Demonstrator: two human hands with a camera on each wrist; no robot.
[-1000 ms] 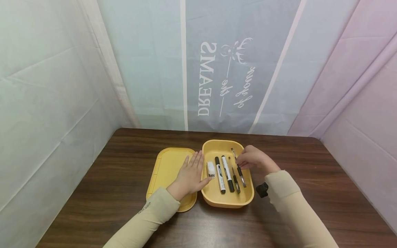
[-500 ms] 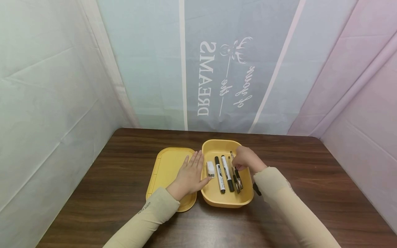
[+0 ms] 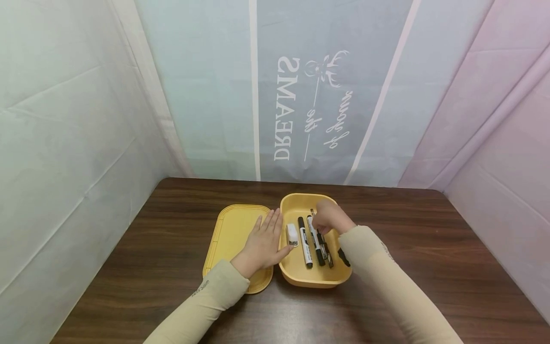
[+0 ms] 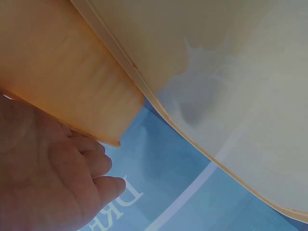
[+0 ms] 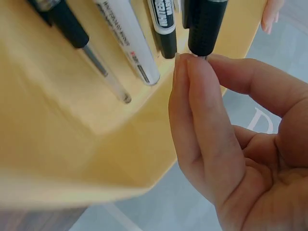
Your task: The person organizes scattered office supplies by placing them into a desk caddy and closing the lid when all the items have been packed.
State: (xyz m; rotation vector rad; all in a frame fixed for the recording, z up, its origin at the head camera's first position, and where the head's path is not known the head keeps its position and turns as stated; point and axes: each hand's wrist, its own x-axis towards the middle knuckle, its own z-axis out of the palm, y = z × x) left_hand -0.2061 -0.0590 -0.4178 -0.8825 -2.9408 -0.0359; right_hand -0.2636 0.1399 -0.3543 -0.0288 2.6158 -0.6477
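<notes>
My right hand reaches into the yellow box and pinches a black-gripped pen between thumb and fingertips, above two black-and-white markers and another black-gripped pen. Close up, the right wrist view has the fingers at the pen's narrow part, beside its black grip. My left hand lies with straight fingers along the box's left rim and over the yellow lid. A small white block-like item lies inside the box at the left.
The lid lies flat on the dark wooden table, just left of the box. Behind the table hangs a printed curtain. Pale cloth walls stand at both sides.
My right hand has moved left across the box, bringing the pinched pen from the right side past the other pen and over the markers. The left hand stays in place.
</notes>
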